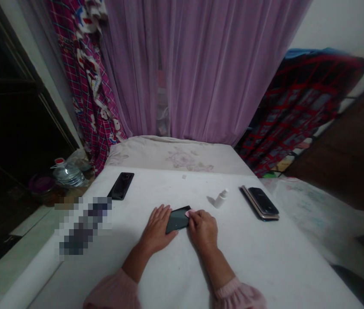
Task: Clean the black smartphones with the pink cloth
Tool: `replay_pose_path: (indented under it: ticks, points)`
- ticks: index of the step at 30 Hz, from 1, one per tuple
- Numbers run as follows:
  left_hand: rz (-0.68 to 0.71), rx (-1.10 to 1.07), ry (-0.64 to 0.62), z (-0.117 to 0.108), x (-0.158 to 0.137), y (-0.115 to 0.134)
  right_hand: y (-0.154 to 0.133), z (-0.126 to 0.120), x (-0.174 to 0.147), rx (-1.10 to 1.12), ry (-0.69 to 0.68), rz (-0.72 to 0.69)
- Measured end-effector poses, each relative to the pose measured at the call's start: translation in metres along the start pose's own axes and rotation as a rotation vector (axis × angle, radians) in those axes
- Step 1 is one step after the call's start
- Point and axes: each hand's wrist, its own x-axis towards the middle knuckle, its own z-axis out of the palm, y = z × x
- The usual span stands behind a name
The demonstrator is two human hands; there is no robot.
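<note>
A dark smartphone (pixel 178 220) lies screen up on the white-covered surface, between my two hands. My left hand (pixel 157 229) grips its left end, the thumb along the near edge and the fingers toward the far side. Pinched in the closed fingers of my right hand (pixel 204 228) is a small pink cloth (pixel 188 212), which touches the right end of the screen. Most of that cloth is hidden by the fingers. Beyond my right hand a small white spray bottle (pixel 221 199) stands upright.
Another black phone (pixel 122 186) lies at the left, near a blurred-out patch (pixel 85 225). Stacked phones (pixel 263 201) rest at the right. A small pale square (pixel 184 177) lies farther back. Purple curtains (pixel 201 73) hang behind; a water bottle (pixel 68 174) stands on the floor at left.
</note>
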Motion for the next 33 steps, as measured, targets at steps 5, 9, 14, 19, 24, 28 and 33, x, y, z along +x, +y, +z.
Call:
replay_pose_path:
  ticks: [5, 9, 14, 19, 24, 28, 33]
  points:
    - [-0.005, -0.004, -0.003, 0.001, 0.0, -0.001, -0.005, 0.0, -0.004, 0.015, 0.036, -0.031]
    - [0.001, -0.004, 0.012, 0.003, -0.001, -0.001, -0.009, -0.002, -0.01, 0.067, 0.008, -0.109]
    - [0.012, 0.005, 0.013, 0.001, -0.001, 0.0, 0.004, -0.007, -0.009, 0.014, 0.047, -0.012]
    - [0.006, 0.008, 0.02, 0.002, 0.0, 0.0, -0.012, -0.006, -0.02, 0.112, 0.001, -0.15]
    - [0.026, -0.005, 0.055, 0.006, -0.001, -0.002, -0.001, -0.009, -0.023, 0.085, 0.002, -0.113]
    - [0.028, -0.003, 0.054, 0.006, -0.002, -0.002, 0.011, -0.01, -0.02, 0.015, 0.047, -0.056]
    - [0.02, 0.002, 0.046, 0.003, -0.001, 0.0, -0.004, -0.004, -0.022, 0.052, -0.006, -0.153]
